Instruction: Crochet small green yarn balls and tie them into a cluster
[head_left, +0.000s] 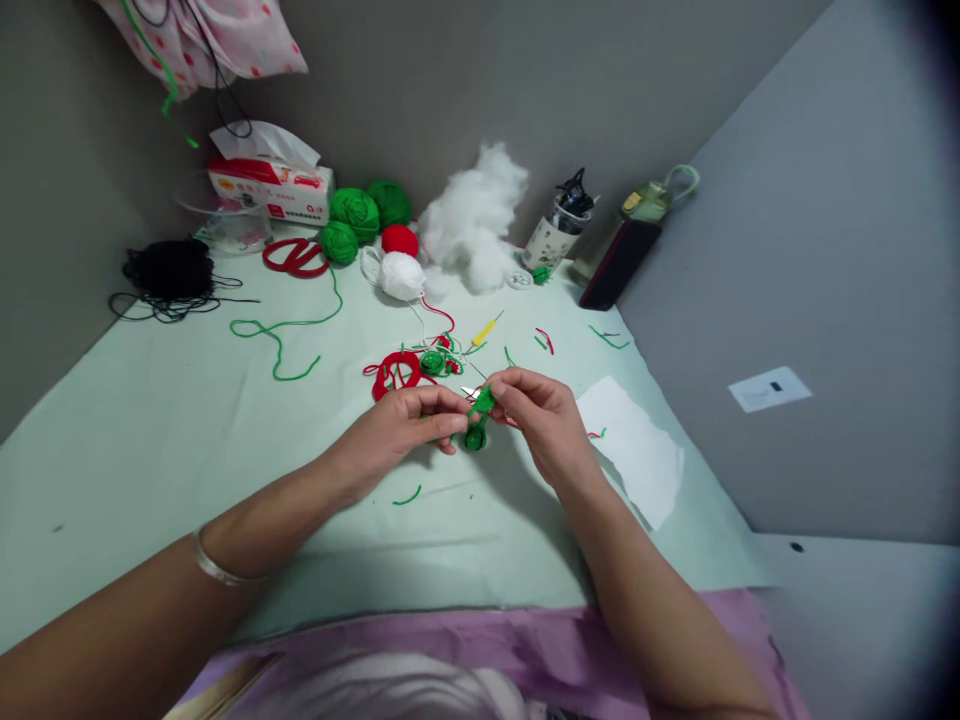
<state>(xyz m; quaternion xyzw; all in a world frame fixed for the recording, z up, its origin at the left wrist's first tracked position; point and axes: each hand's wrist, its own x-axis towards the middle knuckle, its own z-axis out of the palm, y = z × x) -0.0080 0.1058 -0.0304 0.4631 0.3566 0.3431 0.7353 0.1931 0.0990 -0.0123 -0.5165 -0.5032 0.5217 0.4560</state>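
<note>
Between my two hands, above the middle of the table, is a small green crocheted piece [481, 402]. My left hand [424, 415] pinches its left side with thumb and fingertips. From the right, my right hand [536, 408] grips its upper end between thumb and forefinger. A round, curled green part [475, 437] hangs below the fingers. Just beyond my hands lie a red crocheted ring [396, 375] and a green coil [432, 362] with red and white bits. A metal tip shows behind the fingers; its tool is mostly hidden.
A yellow-handled crochet hook [484, 333] lies ahead. Farther back are red-handled scissors [295, 257], green yarn balls [354, 214], a white yarn ball [403, 276], white stuffing [480, 220], a pen cup [556, 232] and black yarn [171, 270]. White paper [634, 450] lies right, near the grey partition [810, 300].
</note>
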